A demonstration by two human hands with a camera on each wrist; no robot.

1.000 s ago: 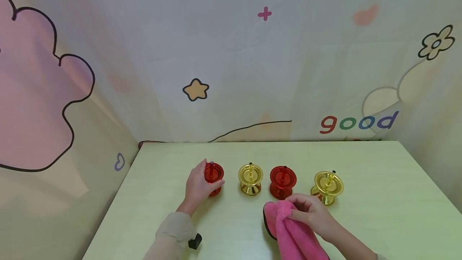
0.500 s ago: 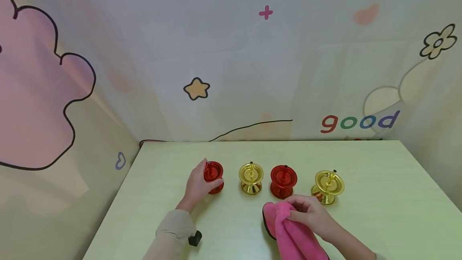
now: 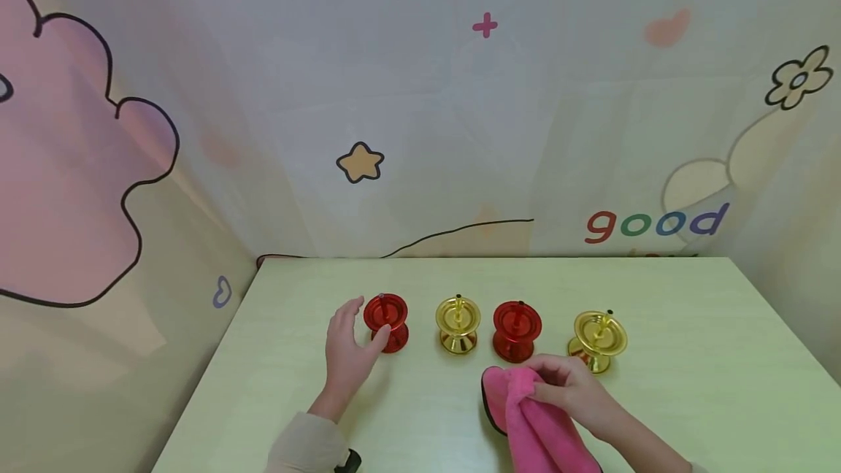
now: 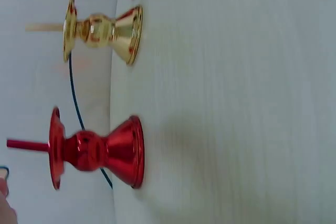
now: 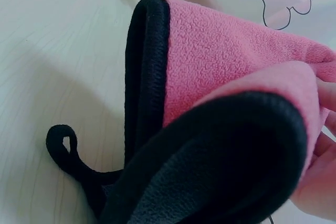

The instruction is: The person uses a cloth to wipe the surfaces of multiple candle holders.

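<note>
Beside the leftmost red candle holder, my left hand is apart from it, fingers spread and holding nothing. In the left wrist view that red candle holder stands upright on the table, and only a bit of the hand shows at the edge. My right hand pinches a bunched pink towel that hangs down in folds. The right wrist view shows the towel's black trim, its dark grey inner side and a black hanging loop.
To the right stand a gold candle holder, a second red candle holder and another gold candle holder, all in a rough row. The pale table ends at a printed curtain behind.
My left hand has let go of the leftmost red candle holder and drawn back to the left, its fingers opening. The right hand and towel have hardly moved.
</note>
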